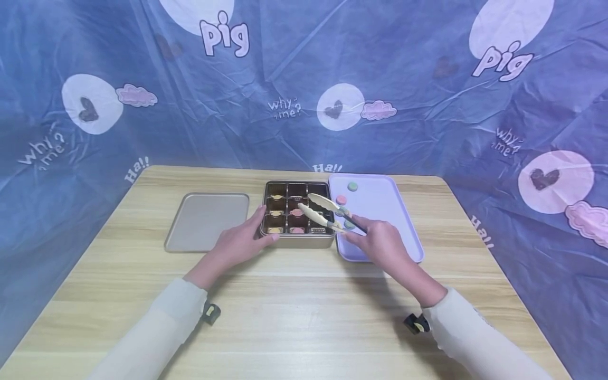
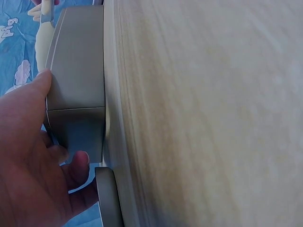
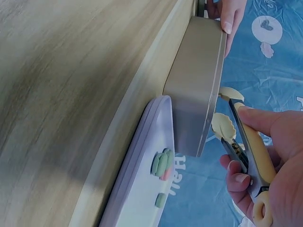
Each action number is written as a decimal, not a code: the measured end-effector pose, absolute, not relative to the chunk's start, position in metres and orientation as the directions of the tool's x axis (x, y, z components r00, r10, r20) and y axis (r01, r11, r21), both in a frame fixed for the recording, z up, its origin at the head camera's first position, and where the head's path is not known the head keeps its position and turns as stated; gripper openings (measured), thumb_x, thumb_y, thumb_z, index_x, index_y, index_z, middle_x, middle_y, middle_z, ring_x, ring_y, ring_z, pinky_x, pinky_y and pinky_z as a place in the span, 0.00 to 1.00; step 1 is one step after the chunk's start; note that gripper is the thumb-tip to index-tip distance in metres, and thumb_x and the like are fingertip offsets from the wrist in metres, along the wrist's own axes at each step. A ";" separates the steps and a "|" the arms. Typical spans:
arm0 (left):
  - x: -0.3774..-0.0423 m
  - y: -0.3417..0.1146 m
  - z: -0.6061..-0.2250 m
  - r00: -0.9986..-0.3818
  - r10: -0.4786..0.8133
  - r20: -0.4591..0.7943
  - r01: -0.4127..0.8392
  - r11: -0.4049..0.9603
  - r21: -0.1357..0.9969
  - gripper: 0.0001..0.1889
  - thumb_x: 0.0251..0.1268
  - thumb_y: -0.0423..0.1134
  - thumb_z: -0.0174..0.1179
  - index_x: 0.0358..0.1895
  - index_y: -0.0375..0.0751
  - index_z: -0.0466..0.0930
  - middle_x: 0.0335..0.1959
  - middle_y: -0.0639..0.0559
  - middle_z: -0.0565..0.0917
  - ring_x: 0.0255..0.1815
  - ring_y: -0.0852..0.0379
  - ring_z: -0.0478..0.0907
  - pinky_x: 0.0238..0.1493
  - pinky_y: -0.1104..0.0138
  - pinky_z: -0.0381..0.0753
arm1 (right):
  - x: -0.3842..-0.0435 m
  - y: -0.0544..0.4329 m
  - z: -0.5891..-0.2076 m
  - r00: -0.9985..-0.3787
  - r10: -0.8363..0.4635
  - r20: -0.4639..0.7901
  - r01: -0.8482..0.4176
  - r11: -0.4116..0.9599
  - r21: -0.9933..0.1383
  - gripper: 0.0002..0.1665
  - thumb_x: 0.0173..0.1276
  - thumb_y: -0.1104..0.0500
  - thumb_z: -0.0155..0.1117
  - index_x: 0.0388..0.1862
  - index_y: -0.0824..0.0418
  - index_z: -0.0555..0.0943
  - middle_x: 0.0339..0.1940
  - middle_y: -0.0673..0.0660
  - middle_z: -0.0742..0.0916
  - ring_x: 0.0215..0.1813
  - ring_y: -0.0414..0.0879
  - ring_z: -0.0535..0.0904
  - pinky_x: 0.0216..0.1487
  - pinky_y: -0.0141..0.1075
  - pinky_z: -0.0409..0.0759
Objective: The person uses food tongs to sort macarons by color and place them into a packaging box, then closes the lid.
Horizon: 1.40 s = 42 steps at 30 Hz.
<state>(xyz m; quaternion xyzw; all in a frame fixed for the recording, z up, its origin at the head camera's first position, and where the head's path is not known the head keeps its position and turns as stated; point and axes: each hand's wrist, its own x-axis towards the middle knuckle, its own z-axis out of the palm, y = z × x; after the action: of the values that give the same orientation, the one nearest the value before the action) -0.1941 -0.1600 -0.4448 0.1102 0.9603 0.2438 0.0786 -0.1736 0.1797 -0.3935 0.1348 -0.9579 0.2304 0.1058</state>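
Observation:
Nine compartments divide the open metal tin (image 1: 299, 241). Small yellow pieces (image 1: 275, 230) lie down its left column, and pink macarons (image 1: 296, 212) are in the middle one. My left hand (image 1: 239, 240) holds the tin's front left corner, thumb on the front rim and fingers along the left side. With my right hand (image 1: 381, 243) I grip a pair of tongs (image 3: 255, 151). Their cream tips are spread apart above the tin's right part, nothing showing between them. Beside the tin, a lilac tray (image 1: 399, 232) bears green macarons (image 1: 352, 186) and a pink macaron (image 1: 341, 200).
A flat metal lid (image 1: 206, 221) lies left of the tin, close to my left fingers. The wooden table (image 1: 294, 316) ends at a blue printed cloth (image 1: 285, 68) along its back and sides. The tray stands right against the tin's right side.

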 end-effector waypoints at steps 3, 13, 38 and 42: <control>-0.194 -0.160 -0.444 -0.963 0.250 -0.099 0.173 0.858 0.484 0.52 0.64 0.79 0.43 0.83 0.62 0.32 0.83 0.56 0.49 0.71 0.34 0.70 0.63 0.38 0.75 | -0.174 0.184 -0.392 -0.945 -0.199 0.258 -0.294 0.862 -0.412 0.33 0.62 0.47 0.76 0.63 0.61 0.82 0.52 0.67 0.88 0.34 0.55 0.82 0.31 0.46 0.78; -0.194 -0.159 -0.443 -0.964 0.242 -0.106 0.166 0.867 0.470 0.53 0.62 0.82 0.40 0.82 0.63 0.32 0.83 0.57 0.48 0.71 0.34 0.71 0.61 0.38 0.76 | -0.181 0.206 -0.385 -0.944 -0.135 0.302 -0.257 0.873 -0.415 0.33 0.62 0.46 0.76 0.62 0.61 0.83 0.47 0.69 0.88 0.35 0.58 0.82 0.29 0.46 0.76; -0.193 -0.159 -0.442 -0.965 0.232 -0.120 0.147 0.862 0.486 0.52 0.63 0.79 0.45 0.82 0.63 0.32 0.83 0.54 0.51 0.71 0.32 0.70 0.63 0.35 0.73 | -0.209 0.246 -0.409 -0.986 -0.018 0.165 -0.085 0.907 -0.411 0.33 0.62 0.48 0.75 0.62 0.65 0.81 0.49 0.76 0.85 0.32 0.59 0.78 0.23 0.40 0.67; -0.192 -0.159 -0.441 -0.965 0.232 -0.121 0.145 0.861 0.488 0.51 0.64 0.78 0.45 0.82 0.64 0.32 0.83 0.54 0.51 0.71 0.33 0.69 0.64 0.36 0.72 | -0.212 0.247 -0.412 -0.991 -0.010 0.135 -0.066 0.907 -0.416 0.34 0.62 0.47 0.75 0.63 0.63 0.81 0.51 0.76 0.84 0.35 0.60 0.80 0.25 0.40 0.69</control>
<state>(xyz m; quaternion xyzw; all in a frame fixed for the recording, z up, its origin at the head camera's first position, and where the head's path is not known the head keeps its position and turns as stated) -0.1922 -0.1589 -0.4412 0.0981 0.9606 0.2448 0.0882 -0.2115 0.2472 -0.4120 0.0194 -0.9744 0.2146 0.0650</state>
